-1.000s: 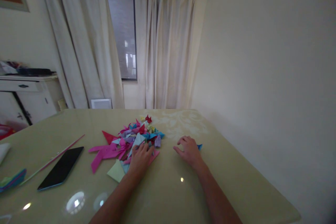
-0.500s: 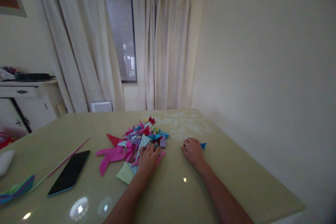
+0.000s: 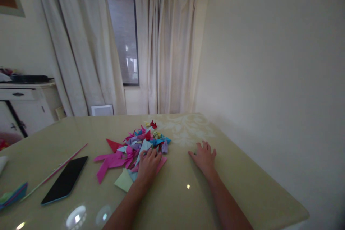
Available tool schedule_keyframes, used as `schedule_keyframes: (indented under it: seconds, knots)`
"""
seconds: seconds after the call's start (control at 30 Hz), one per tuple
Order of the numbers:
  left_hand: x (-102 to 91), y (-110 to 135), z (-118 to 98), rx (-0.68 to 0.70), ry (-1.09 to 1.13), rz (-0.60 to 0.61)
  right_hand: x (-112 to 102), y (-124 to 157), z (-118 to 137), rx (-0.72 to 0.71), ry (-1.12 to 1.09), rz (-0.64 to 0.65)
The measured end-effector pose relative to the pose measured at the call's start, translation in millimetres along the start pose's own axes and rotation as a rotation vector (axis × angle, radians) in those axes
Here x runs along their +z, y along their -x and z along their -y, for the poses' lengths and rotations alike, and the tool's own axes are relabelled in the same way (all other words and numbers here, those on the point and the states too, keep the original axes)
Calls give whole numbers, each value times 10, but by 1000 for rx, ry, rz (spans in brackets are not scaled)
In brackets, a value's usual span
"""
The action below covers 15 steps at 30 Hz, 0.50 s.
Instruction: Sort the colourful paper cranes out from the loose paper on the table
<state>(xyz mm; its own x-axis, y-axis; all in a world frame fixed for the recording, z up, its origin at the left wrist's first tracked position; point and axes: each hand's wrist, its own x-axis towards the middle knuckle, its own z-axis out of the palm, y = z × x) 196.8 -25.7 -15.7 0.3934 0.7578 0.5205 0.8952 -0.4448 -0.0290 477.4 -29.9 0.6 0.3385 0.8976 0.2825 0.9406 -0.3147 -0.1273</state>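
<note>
A pile of colourful folded paper origami pieces [image 3: 134, 143], pink, red, blue, purple and pale green, lies in the middle of the table. My left hand [image 3: 149, 163] rests palm down on the near right side of this pile, its fingers loosely apart over a pale blue piece [image 3: 144, 149]. My right hand [image 3: 205, 158] is on the bare table to the right, fingers spread, apart from the pile. The small blue folded piece near that hand is out of sight, probably covered by it. A pale green paper [image 3: 124, 180] lies beside my left wrist.
To the left lie a black tablet or phone [image 3: 66, 179], a thin pink and green stick [image 3: 58, 169] and blue-green folded paper [image 3: 14, 196]. The glossy table [image 3: 242, 183] runs along the wall on the right. A white cabinet [image 3: 29, 100] stands far left.
My right hand has shifted slightly right and its fingers have spread; the blue piece beside it has gone from sight. My left hand stays on the pile. The view has turned a little right.
</note>
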Motion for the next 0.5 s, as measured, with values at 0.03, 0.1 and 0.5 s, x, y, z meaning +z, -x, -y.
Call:
schedule_keyframes:
  seconds: [0.03,0.1,0.5]
  knots:
    - [-20,-4,-2,-3,5,-32,-1,-8,-12,5,-7,10]
    - [-57,-10,-3,-9,26,-126,-11,-27,-44,7,-28,19]
    - [-93,-65,-50,-74,439,-606,-36,-192,-253,-50,-141,43]
